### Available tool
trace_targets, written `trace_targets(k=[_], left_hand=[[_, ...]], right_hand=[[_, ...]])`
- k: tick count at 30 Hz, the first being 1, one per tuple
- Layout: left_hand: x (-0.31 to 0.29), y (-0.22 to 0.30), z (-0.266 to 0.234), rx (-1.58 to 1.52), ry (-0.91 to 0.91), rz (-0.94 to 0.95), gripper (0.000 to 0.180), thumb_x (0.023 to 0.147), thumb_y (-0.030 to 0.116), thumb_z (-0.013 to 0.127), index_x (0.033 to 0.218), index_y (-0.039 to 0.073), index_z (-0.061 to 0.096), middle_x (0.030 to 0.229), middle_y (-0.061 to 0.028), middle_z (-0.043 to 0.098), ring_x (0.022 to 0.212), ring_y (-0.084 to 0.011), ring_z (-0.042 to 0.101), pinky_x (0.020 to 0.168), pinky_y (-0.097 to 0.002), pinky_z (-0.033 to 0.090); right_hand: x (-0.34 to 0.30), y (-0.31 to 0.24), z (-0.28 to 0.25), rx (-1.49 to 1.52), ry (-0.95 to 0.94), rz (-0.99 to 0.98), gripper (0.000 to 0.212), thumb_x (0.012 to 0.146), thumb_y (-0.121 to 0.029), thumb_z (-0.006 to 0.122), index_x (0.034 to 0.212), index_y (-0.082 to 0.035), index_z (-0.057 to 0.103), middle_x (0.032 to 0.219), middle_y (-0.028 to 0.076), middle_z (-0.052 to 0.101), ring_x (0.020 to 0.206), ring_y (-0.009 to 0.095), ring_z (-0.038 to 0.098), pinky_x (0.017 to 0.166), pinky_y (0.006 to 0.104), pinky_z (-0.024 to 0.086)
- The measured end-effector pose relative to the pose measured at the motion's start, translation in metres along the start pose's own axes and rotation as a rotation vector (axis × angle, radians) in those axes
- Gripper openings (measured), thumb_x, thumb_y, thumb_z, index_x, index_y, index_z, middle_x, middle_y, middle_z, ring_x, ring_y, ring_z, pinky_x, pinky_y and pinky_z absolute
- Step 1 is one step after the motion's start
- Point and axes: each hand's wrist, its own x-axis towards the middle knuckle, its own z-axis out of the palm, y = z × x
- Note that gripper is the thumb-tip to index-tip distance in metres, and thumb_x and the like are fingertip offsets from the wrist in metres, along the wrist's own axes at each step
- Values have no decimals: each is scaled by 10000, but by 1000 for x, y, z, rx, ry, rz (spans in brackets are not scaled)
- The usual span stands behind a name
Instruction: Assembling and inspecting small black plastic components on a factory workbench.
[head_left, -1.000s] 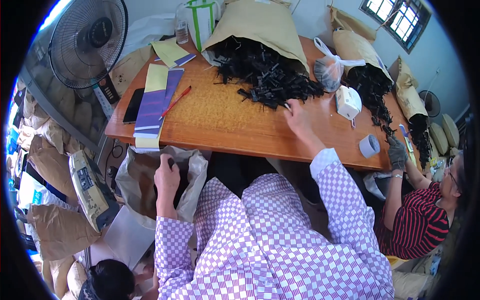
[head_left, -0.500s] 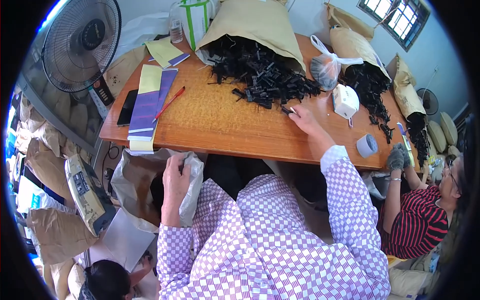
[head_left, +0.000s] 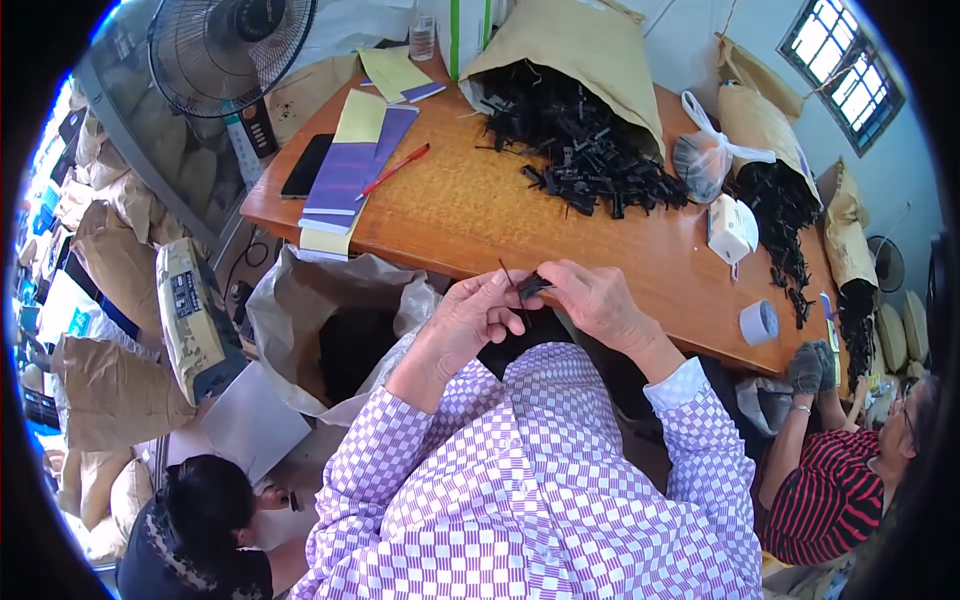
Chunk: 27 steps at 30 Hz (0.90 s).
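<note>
Across the tabletop (head_left: 470, 222): red pen (head_left: 394, 173), white box (head_left: 732, 230)
Brown sack (head_left: 575, 48): spilling black parts (head_left: 600, 165)
Left hand (head_left: 460, 318), right hand (head_left: 608, 308): fingertips pinched round small black piece (head_left: 532, 287)

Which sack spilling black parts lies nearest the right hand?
The leftmost kraft sack, left of the tied plastic bag; the other two sacks lie right of it, farther from the right hand.

Tabletop (head_left: 460, 205) gap — pen (head_left: 394, 172) to heap (head_left: 590, 150)

This looks like a small workshop, with open paper sacks (head_left: 575, 50) spilling black parts (head_left: 600, 158) onto a wooden bench (head_left: 470, 212) and a co-worker (head_left: 835, 500) alongside.
</note>
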Motion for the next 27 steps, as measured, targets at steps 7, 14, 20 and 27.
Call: trace_targets(k=[7, 14, 20, 27], left_hand=[[-12, -9, 0, -51, -40, -17, 371, 942, 330, 527, 1175, 47, 577, 949, -128, 667, 662, -121, 635, 519, -174, 468], [-23, -6, 15, -9, 49, 80, 178, 899, 177, 613, 1032, 69, 567, 920, -104, 662, 663, -123, 635, 541, -178, 479], [-34, 1, 27, 278, 182, 311, 237, 884, 77, 610, 1100, 35, 521, 886, -63, 640, 679, -92, 612, 562, -169, 464], [-39, 0, 31, 362, 198, 416, 307, 866, 15, 610, 1164, 5, 536, 898, -51, 634, 694, -78, 609, 569, -164, 460]], right_hand=[[0, -13, -8, -128, -71, -236, 300, 745, -75, 618, 1040, -80, 567, 893, 36, 617, 665, 182, 631, 510, 288, 508], [1, -22, -1, -41, 12, -211, 346, 761, -88, 627, 1097, -70, 545, 892, 42, 611, 672, 195, 622, 528, 298, 507], [-2, -62, 20, 838, 79, 534, 334, 988, -246, 449, 1226, -13, 467, 783, -10, 528, 656, 70, 497, 585, 205, 415], [-2, -78, 25, 1127, 83, 710, 374, 997, -289, 424, 1238, -8, 475, 697, -41, 478, 553, 22, 393, 482, 165, 288]])
